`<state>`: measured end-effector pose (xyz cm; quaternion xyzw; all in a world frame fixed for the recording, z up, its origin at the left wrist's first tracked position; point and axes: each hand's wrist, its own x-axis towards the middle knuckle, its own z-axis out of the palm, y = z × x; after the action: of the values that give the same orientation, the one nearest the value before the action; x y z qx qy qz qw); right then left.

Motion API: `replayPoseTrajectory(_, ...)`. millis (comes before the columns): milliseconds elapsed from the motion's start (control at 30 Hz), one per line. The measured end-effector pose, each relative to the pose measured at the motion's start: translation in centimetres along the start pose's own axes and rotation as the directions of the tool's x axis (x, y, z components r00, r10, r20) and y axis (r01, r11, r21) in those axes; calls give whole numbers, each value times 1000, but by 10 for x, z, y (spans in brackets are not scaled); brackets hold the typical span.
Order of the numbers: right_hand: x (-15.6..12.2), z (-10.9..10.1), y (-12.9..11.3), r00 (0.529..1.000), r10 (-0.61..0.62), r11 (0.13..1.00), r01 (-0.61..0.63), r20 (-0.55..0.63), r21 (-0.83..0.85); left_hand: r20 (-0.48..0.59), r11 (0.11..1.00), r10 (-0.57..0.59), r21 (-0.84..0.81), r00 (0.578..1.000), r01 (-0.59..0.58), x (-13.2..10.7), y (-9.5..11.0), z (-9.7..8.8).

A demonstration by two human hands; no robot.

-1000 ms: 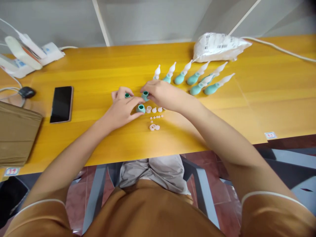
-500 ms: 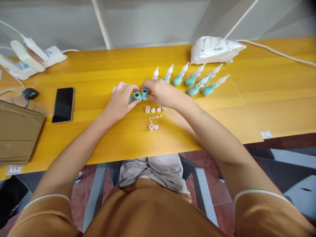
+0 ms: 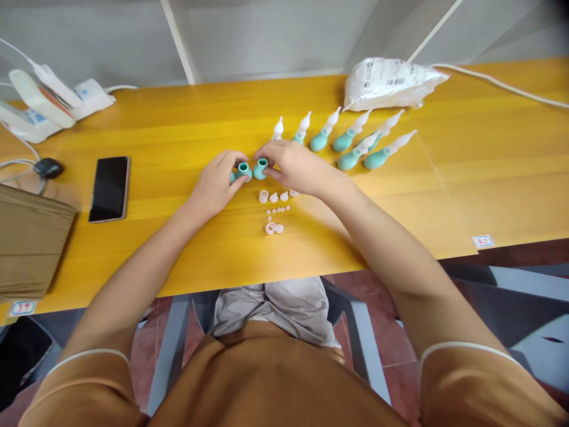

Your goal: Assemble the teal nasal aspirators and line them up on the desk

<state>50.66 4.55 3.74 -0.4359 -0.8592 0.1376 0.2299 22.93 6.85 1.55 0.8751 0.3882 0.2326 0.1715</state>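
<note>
My left hand is curled around a teal squeeze bulb, whose open neck faces up. Another bit of teal shows beside it, mostly hidden by the fingers. Just to the right, my right hand pinches a second teal bulb between thumb and fingers, its neck open too. Small pale pink caps and tiny discs lie in rows nearer me, with a ring and a cap below. Beyond my right hand stand several teal bulbs with white pointed nozzles, some partly covered by it.
A white plastic bag lies at the back right, near a white cable. On the left are a phone, a cardboard box, a black mouse-like object and a power strip with plugs.
The two bulbs stand slightly farther apart, with a thin gap between them. Both hands stay close to their earlier places, and the view has shifted a little.
</note>
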Motion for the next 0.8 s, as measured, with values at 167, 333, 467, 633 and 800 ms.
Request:
replayPoseTrajectory(167,-1,0,-1,999,24,1000,-24,35,7,-16,998,50,30,999,-49,1,-8,3)
replayPoseTrajectory(333,-9,-9,-10,999,30,999,-31,17,42,-196,976,185,151,963,-157,-5,-4,0)
replayPoseTrajectory(467,-43,-37,-13,993,100,995,-101,-62,-9,-121,920,338,253,933,-300,-21,19,-9)
replayPoseTrajectory(633,-96,-55,-8,982,189,979,-188,10,-78,33,876,420,248,907,-414,-27,38,1)
replayPoseTrajectory(800,-102,-38,-6,984,175,984,-176,38,6,42,882,421,215,906,-420,-18,38,15)
